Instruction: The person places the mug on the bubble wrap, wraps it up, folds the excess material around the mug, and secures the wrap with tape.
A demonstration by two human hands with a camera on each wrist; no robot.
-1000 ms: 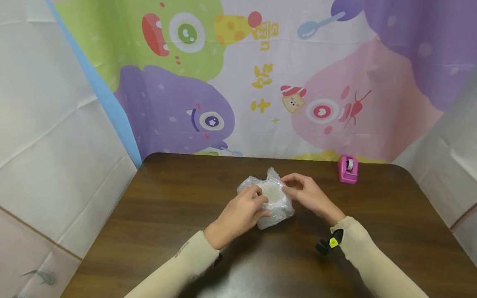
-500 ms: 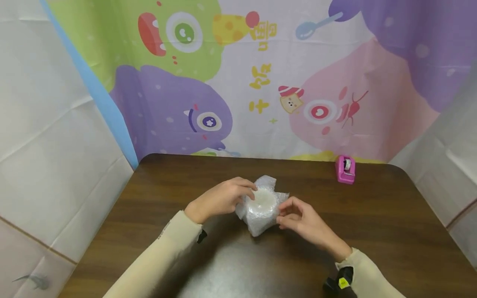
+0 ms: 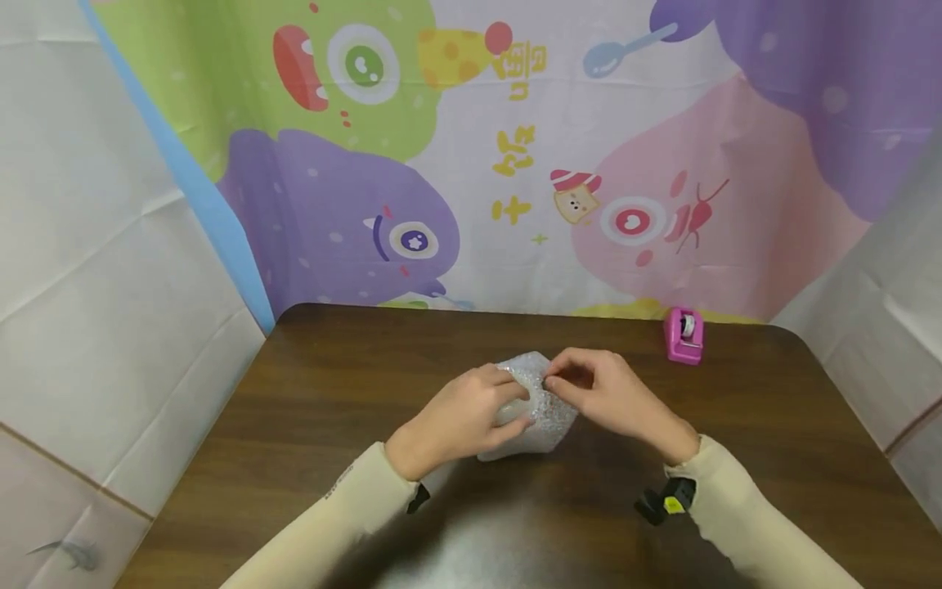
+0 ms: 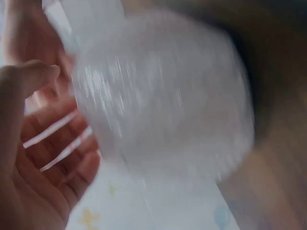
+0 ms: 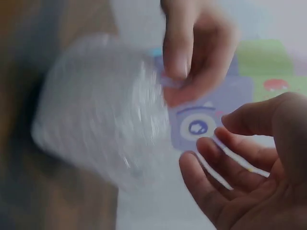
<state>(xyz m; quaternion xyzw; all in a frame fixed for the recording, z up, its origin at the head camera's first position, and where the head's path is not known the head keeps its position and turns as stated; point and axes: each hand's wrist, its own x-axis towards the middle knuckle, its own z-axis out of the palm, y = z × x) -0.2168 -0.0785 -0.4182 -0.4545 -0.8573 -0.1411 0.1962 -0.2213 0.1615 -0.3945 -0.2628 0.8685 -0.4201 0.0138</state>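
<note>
A bundle in clear bubble wrap [image 3: 540, 421] sits at the middle of the table, with a pale round top partly showing under the left hand. What lies inside is hidden by the wrap. My left hand [image 3: 471, 413] bends over the bundle's left and top side, thumb toward the front. At the upper right edge of the wrap is my right hand [image 3: 607, 391], its thumb and index fingertips close together. In the right wrist view the right-hand fingers [image 5: 230, 163] are loosely bent beside the blurred bubble wrap [image 5: 100, 115]. Loosely curved left-hand fingers [image 4: 67, 148] show in the left wrist view.
A pink tape dispenser [image 3: 684, 335] stands at the back right of the dark wooden table [image 3: 331, 368]. Behind the table hangs a cloth [image 3: 478, 188] printed with cartoon monsters. Pale walls [image 3: 110, 245] close in both sides.
The wrapped bundle has turned, and its flaps lie differently. My left hand has shifted right over its top. My right hand has moved up from the bundle's right side to the upper right edge.
</note>
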